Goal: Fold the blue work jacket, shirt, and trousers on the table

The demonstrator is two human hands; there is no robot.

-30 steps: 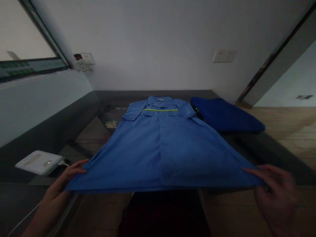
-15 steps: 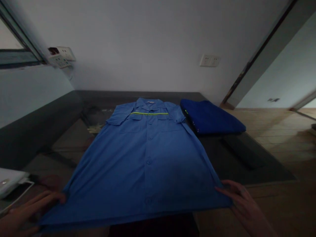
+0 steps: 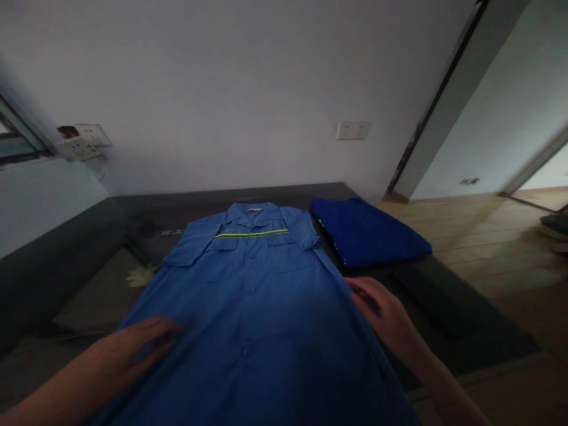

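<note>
across the dark table, taken as the landmark, the blue work shirt lies flat and face up, buttoned down the front, its collar toward the table's far edge by the wall and its hem toward the near edge where you stand. a yellow-green reflective stripe runs across the chest just above the two pockets.

your left hand rests palm down on the shirt's left side, fingers spread and laid flat on the cloth; it pinches nothing. your right hand lies at the shirt's right side seam, toward the table's middle, fingers loosely extended over the edge of the cloth. whether those fingers have any fold nipped under them cannot be told from this view.

just beside the shirt's right sleeve, at the table's far right corner, sits a folded dark blue garment, close against the sleeve. on the wall beyond the table's far edge is a white double socket. off the table's left end, a second outlet block is fixed beside a window frame. wooden floor extends past the table's right side.
</note>
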